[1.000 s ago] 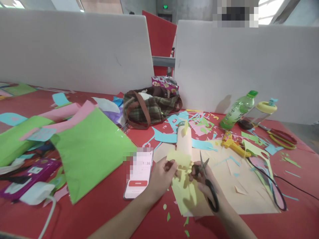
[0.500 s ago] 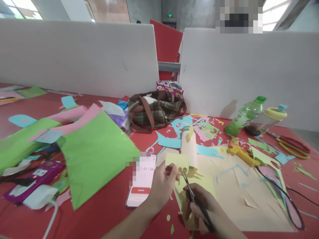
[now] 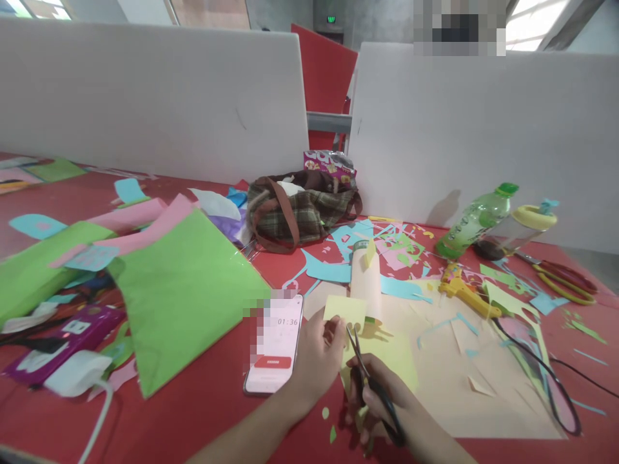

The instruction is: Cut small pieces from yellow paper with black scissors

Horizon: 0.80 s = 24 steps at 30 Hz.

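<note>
My left hand [image 3: 316,357] pinches a small pale yellow paper piece [image 3: 344,309] by its lower edge, just above the table. My right hand [image 3: 387,403] grips black-handled scissors [image 3: 370,377], blades pointing up-left at the paper's bottom edge near my left fingers. A larger yellow sheet [image 3: 387,361] lies on the table under both hands. A peach paper tube [image 3: 365,280] with a yellow flap stands upright just behind the held piece.
A phone [image 3: 275,345] showing a timer lies left of my left hand. A large green sheet [image 3: 184,290], plaid bag [image 3: 300,209], yellow glue gun [image 3: 461,290] with black cord, green bottle [image 3: 476,219], red-and-yellow scissors [image 3: 563,280] and several coloured scraps crowd the red table [image 3: 203,412].
My right hand turned the scissors from lying back along my wrist to pointing up at the yellow piece, and drew nearer to me. The left hand kept holding the piece.
</note>
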Available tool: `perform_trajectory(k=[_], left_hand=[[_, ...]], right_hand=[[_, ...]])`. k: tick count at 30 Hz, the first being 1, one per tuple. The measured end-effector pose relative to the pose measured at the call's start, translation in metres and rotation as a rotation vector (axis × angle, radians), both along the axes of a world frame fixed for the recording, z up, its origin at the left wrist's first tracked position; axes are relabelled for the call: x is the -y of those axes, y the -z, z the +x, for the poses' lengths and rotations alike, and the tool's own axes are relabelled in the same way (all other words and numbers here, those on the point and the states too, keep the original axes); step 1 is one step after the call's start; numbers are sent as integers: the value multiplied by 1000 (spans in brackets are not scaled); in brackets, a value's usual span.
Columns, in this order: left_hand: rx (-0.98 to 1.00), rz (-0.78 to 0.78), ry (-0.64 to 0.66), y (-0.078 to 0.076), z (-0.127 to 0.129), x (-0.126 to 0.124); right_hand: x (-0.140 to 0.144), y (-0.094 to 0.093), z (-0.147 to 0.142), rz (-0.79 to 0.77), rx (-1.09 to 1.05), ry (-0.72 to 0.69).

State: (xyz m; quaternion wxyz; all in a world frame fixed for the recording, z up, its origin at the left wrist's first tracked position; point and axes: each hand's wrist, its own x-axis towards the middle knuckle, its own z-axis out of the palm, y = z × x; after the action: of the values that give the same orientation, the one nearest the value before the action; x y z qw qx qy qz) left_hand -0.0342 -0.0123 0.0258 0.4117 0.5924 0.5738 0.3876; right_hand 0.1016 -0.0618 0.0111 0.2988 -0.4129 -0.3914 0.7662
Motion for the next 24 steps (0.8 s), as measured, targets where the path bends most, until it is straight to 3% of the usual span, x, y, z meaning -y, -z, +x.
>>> perform_trajectory(k=[8,18,24], left_hand=[[-19,16,42,-3,6,6],[329,-299,15,-4,14,13],[417,-345,20,-4,16,16]], right_hand=[[-1,-5,-3,22,-52,72],[-1,-5,-5,113,70,172],[-1,-2,-4,182,158,168]])
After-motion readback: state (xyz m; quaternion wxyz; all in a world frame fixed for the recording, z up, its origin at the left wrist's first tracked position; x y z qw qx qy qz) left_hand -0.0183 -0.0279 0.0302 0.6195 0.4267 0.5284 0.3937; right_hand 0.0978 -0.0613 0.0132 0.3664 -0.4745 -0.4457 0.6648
